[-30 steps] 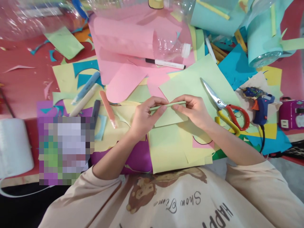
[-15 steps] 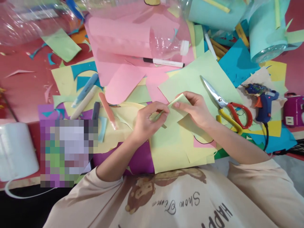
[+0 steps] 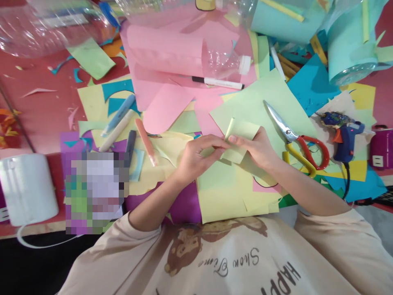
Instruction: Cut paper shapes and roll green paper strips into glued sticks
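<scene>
Between my two hands is a small piece of pale green paper [image 3: 245,130], its left edge curled into a narrow roll. My left hand [image 3: 201,155] pinches the lower end of that rolled edge with thumb and fingertips. On the other side, my right hand [image 3: 259,148] grips the paper, its thumb on the face and its fingers mostly hidden behind. Both hands are held above larger sheets of light green paper [image 3: 260,94] and pale yellow paper [image 3: 236,200]. Scissors [image 3: 288,133] with one red and one yellow handle lie to the right of my right hand.
A bottle wrapped in pink paper [image 3: 172,49] lies at the back, a black-and-white marker [image 3: 217,82] before it. Several coloured markers [image 3: 119,114] lie left. A blue glue gun [image 3: 345,139] rests at right. Turquoise-wrapped bottles [image 3: 350,45] stand back right; a white roll [image 3: 29,188] is far left.
The green paper has turned so its face and rolled edge show more fully. My left hand has shifted slightly right along the roll. The whole view has moved a little.
</scene>
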Motion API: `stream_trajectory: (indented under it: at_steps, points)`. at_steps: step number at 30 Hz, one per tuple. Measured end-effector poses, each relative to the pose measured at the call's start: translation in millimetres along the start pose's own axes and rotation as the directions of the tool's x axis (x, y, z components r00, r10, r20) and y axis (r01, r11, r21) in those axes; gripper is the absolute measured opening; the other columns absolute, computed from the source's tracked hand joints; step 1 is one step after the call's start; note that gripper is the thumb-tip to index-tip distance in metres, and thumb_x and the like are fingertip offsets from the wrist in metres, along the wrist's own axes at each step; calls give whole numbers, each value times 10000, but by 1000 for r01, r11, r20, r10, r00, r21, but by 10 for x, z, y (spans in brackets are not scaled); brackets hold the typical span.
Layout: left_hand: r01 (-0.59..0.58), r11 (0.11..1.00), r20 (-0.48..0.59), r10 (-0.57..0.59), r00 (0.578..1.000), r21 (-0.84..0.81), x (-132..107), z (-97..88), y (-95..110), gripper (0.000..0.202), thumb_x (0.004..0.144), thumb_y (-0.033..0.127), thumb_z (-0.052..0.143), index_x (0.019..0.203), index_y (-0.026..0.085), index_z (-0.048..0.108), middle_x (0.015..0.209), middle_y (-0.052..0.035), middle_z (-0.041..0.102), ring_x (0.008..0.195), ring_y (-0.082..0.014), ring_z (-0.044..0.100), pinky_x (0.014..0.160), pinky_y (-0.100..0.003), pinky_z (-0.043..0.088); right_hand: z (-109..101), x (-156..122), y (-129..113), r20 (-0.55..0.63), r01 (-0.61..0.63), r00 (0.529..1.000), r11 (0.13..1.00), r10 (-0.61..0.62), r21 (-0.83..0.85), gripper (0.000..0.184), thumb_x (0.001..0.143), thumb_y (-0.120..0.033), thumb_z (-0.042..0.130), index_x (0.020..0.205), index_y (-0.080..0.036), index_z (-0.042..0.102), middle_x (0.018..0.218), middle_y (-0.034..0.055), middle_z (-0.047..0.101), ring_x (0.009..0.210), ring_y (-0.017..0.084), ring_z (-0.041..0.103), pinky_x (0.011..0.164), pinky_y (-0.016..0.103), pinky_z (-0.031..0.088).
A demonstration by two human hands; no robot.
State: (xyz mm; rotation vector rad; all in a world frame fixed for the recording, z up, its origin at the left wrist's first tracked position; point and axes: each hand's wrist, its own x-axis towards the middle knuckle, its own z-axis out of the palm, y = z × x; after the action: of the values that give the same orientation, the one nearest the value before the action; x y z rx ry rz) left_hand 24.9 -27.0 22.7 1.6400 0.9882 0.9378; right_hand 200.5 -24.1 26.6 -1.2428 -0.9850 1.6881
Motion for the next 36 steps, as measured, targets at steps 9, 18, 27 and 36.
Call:
stream_trajectory:
  at_steps: [9,18,27,36]
  points:
    - [-27,999,-43,28,999,31,-66,16,-85,291,773,224,674,960,222,451,879,6,614,700,-93,638,682,-247,544,1,0,-54,26,-12,1000,993,15,-117,258,698,-394,752,702,-154,659,656,-3,618,606,101,556,525,224,452]
    - [-359,884,213,304,928,300,4,-96,-106,1039,726,452,718,1486,281,31,1534,-157,247,1426,-320,258,1114,-518,338,-15,-1,-49,112,-59,991,996,67,-72,252,739,-400,717,830,-168,682,735,-1,663,647,115,609,582,235,493]
    - [-412,836,211,357,910,362,-17,-66,-173,1036,748,534,673,1489,238,12,1551,-177,224,1416,-320,281,1126,-484,326,-10,-9,-69,140,-91,985,994,99,-64,292,749,-400,704,924,-167,695,864,25,706,750,153,657,653,269,535]
    - [-412,829,200,361,911,379,-24,-67,-169,1060,732,500,703,1491,235,12,1512,-198,287,1387,-348,330,1085,-529,374,-29,4,-75,181,-111,977,993,117,-41,291,745,-393,720,930,-170,695,815,11,700,704,131,652,603,239,523]
